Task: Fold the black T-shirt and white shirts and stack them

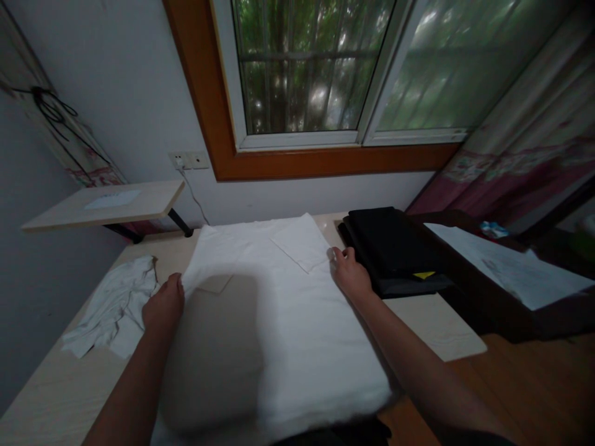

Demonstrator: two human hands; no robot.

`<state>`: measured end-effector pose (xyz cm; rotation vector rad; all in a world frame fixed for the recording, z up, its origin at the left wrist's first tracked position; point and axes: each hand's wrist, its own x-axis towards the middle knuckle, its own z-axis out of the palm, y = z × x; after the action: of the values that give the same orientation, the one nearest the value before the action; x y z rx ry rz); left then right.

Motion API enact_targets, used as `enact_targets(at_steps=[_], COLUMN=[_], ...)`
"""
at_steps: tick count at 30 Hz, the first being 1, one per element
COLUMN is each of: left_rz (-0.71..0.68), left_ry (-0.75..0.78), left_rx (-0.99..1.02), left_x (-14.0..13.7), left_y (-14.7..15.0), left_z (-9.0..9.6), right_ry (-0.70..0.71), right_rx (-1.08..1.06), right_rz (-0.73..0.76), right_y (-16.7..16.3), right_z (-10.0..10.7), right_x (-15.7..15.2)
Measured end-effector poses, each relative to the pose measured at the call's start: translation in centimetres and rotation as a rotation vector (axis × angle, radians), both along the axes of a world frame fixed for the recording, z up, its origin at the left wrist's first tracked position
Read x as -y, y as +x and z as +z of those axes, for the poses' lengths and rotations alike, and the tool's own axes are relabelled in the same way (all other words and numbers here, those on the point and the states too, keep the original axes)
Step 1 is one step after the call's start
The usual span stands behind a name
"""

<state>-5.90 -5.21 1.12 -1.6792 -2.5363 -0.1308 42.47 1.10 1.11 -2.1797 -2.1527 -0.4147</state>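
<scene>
A large white cloth (320, 347), which looks like a garment, lies spread over the table and hangs over its front edge. Two pointed flaps show near its far end, one left and one right. My left hand (163, 305) is closed on the cloth's left edge, thumb on top; its fingers are partly hidden. At the right edge, my right hand (351, 274) pinches the cloth between thumb and fingers. A broad shadow covers the cloth's left half.
Left of the cloth lies a crumpled white cloth (125, 297) on the pale table (51, 390), below a raised shelf (125, 207). Stacked black folders (390, 241) lie close to my right hand. A dark surface with a white sheet (506, 260) is farther right. Behind are a socket (188, 160) and window.
</scene>
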Motion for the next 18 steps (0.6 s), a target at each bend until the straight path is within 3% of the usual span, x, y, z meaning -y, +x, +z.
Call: enact_targets(at_steps=[14, 18], left_rz=[-0.058, -0.122], left_ry=[-0.109, -0.021], left_rx=[-0.001, -0.138], left_x=[3.2, 3.0], left_y=[0.3, 0.2], left_z=[0.7, 1.0], right_ry=[-0.002, -0.001], right_rx=[0.049, 0.041], right_rz=[0.023, 0.041], right_y=[0.7, 0.8], right_z=[-0.2, 0.1], right_x=[2.7, 2.5])
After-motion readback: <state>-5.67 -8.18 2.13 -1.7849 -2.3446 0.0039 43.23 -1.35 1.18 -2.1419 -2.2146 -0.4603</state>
